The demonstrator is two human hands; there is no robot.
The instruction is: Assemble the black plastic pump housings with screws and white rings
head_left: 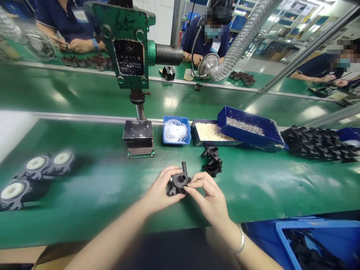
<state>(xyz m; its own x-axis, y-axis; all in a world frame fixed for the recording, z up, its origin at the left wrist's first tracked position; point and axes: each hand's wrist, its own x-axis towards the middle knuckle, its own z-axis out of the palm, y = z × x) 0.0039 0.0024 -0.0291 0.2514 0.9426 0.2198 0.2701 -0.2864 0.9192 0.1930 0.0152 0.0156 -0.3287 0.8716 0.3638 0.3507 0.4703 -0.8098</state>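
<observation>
Black part sits at six o'clock from the blue tray. My left hand grips it from nine o'clock. My right hand touches its edge near four o'clock; I can't tell if it pinches anything. I'd hold steady and press softly.

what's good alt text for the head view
A left hand holds a black part over a green bench, with the right hand at its edge. Blue bins and a press stand beyond; people sit in the background.
</observation>
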